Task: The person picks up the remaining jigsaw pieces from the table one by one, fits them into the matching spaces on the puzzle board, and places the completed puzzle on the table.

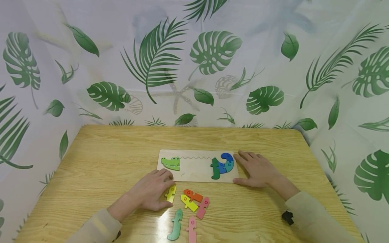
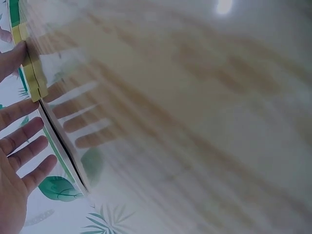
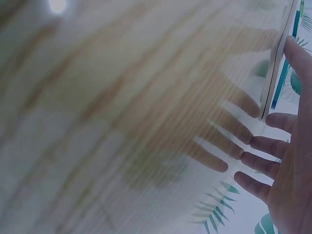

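A wooden crocodile puzzle board (image 1: 194,173) lies on the table, with a green head piece (image 1: 171,163) at its left end and a dark green leg piece (image 1: 215,168) plus blue tail pieces (image 1: 226,164) at its right. My left hand (image 1: 153,190) holds a yellow puzzle piece (image 1: 171,193) between thumb and index finger, just below the board's left part. In the left wrist view the thumb lies at that yellow piece (image 2: 35,73), other fingers spread. My right hand (image 1: 256,168) rests at the board's right edge, its thumb and index finger touching the corners, fingers loosely extended.
In front of the board lie loose pieces: orange (image 1: 193,195), another yellow (image 1: 189,203), pink (image 1: 203,207), a second pink (image 1: 192,229) and a teal leg piece (image 1: 175,224). A leaf-patterned curtain (image 1: 194,67) surrounds the wooden table (image 1: 121,145).
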Demonstrator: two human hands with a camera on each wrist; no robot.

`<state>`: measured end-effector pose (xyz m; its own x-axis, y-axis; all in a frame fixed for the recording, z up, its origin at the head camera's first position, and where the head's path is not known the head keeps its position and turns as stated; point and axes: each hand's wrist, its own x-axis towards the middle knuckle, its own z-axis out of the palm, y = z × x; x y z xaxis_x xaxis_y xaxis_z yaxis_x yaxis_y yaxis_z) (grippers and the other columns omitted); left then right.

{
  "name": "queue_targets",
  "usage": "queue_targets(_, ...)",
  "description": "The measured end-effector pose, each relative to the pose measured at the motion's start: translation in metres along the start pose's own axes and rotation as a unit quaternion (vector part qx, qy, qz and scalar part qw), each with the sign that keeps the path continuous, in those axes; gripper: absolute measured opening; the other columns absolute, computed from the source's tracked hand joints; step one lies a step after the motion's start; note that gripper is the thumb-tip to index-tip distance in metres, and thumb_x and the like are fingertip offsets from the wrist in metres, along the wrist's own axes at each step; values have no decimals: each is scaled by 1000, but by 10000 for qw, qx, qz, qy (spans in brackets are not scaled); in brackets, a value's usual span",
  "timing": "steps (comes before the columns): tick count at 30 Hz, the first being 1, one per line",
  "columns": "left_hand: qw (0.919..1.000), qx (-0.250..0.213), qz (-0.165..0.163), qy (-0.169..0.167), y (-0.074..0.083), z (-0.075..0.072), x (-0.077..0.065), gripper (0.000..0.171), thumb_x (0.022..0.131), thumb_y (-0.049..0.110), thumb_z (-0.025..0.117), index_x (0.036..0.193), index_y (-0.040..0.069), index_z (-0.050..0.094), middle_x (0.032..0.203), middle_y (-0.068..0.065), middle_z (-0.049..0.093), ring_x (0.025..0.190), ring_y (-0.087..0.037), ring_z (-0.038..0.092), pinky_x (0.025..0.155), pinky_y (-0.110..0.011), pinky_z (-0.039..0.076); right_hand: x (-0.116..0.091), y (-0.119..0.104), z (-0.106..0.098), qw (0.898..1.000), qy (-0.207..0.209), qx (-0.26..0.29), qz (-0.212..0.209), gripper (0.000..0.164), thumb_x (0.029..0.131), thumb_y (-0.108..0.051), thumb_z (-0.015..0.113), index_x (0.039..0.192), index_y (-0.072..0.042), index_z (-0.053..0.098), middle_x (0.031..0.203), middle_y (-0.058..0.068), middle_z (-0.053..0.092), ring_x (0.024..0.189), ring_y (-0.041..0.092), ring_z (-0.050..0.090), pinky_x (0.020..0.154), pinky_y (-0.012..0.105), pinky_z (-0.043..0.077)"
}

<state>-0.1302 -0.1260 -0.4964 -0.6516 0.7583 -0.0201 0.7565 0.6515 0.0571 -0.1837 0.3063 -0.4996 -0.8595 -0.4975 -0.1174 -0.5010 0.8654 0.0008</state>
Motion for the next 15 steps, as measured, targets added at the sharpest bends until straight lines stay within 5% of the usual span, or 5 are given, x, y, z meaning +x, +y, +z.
queue_targets(15, 9999, 62, 79, 89, -3, -5, 6, 68, 89, 71, 66, 128, 16, 70, 131, -3, 66, 128, -22, 60, 109, -43, 53, 1, 2, 2, 10000, 37, -66, -22, 105, 89, -85, 53, 163, -12, 40, 164, 21, 46, 148, 44, 48, 115, 66, 43)
